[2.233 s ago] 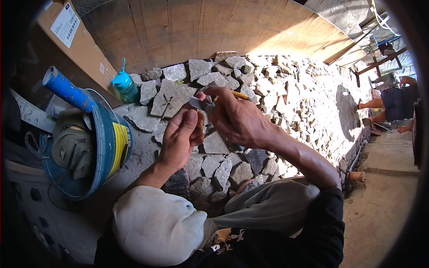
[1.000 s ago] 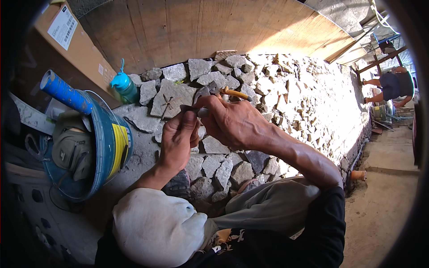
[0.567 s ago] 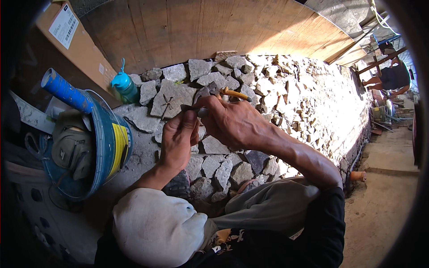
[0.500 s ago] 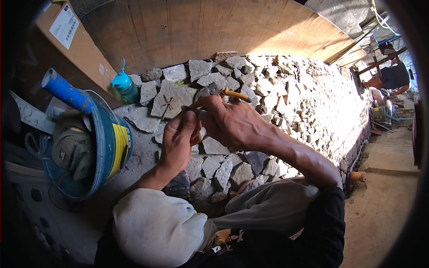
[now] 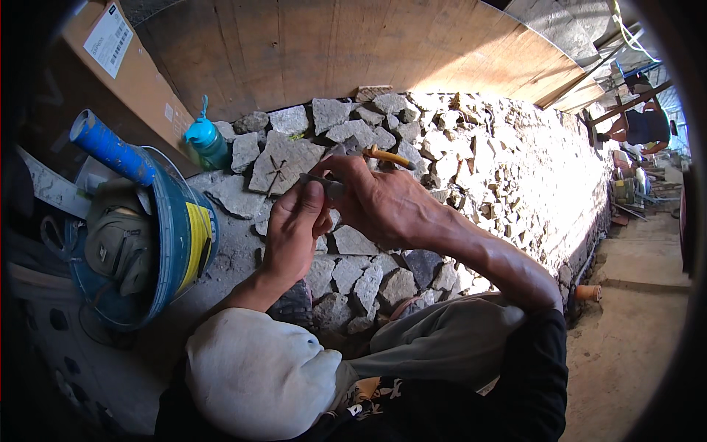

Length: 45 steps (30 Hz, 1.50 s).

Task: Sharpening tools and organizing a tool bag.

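In front of me, over the broken stones, my left hand point(image 5: 292, 221) and my right hand point(image 5: 387, 202) meet fingertip to fingertip. Both are closed on a small flat grey piece point(image 5: 329, 188); its dull surface does not tell me what it is. My left thumb lies along its near side, while the right fingers curl over its far side. Just beyond the right knuckles shows a yellow-handled tool point(image 5: 390, 157), like pincers or pliers; whether my right hand touches it is hidden. Several rusty nails point(image 5: 277, 175) lie on a flat stone point(image 5: 258, 173) past the left hand.
Broken stones point(image 5: 471, 162) spread rightward along a wooden board point(image 5: 331, 44). At left are a blue bucket point(image 5: 173, 243) with a bag point(image 5: 121, 247) and blue tube point(image 5: 110, 151), a turquoise bottle point(image 5: 208, 145) and a cardboard box point(image 5: 118, 88). Another person point(image 5: 646, 127) bends at far right.
My hands have barely moved; the grey piece is tilted slightly differently between my fingers. The person at far right has shifted posture.
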### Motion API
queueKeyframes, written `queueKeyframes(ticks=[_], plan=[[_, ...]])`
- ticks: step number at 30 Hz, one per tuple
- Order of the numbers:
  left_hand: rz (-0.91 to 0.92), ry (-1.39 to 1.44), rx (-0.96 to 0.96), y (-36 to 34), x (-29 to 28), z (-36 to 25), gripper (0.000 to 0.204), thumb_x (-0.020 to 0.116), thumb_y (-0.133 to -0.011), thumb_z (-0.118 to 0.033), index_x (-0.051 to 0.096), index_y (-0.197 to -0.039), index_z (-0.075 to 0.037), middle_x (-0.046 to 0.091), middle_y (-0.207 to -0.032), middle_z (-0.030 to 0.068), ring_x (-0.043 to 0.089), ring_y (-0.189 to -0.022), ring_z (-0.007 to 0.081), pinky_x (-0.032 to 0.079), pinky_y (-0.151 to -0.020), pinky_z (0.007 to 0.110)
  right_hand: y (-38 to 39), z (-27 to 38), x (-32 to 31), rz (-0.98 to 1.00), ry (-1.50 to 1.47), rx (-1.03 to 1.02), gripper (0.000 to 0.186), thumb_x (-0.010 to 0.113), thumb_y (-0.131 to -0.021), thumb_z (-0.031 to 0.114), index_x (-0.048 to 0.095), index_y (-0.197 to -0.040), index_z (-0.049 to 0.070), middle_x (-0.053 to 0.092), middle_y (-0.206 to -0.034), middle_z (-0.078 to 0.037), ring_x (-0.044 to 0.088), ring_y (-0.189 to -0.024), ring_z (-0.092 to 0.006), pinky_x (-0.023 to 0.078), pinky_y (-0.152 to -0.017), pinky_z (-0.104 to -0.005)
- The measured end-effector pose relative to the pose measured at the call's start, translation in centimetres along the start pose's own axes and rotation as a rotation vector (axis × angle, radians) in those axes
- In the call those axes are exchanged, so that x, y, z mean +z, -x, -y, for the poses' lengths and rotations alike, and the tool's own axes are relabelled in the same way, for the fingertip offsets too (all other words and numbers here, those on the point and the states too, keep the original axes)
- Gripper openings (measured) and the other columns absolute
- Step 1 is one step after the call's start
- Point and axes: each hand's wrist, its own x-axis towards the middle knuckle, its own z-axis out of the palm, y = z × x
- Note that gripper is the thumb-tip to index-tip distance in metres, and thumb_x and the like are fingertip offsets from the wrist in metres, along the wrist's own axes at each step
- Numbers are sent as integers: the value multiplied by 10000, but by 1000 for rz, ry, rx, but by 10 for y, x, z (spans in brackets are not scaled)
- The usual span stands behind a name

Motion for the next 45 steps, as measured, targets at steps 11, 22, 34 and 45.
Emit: queueKeyframes(ticks=[11,22,34,45], plan=[[29,-23,72,-3,-3,4,177,539,-1006,-252,609,-1033,-92,452,-690,-60,354,-597,37,293,-534,208,1,-1,8,-55,173,-99,430,608,-904,235,403,-1244,70,629,-938,-194,646,-627,-350,490,-468,-432],[68,20,-29,-1,3,-4,440,539,-1000,-275,486,-1385,-68,495,-823,-51,372,-633,25,326,-553,179,0,-2,-8,-157,-302,157,364,520,-975,140,388,-1295,30,539,-699,-115,553,-595,-247,435,-562,-382],[146,2,12,2,6,-6,481,515,-1011,-303,430,-1399,-30,375,-699,-77,309,-594,21,300,-522,194,4,2,-9,103,-70,84,401,569,-943,249,400,-1264,76,636,-785,-172,622,-540,-339,461,-434,-445],[58,-45,-11,-1,-4,0,277,551,-999,-277,607,-1188,-82,385,-677,-87,303,-574,15,264,-492,191,1,-4,1,36,34,-9,360,567,-939,219,412,-1221,57,647,-820,-214,628,-561,-374,474,-449,-453]])
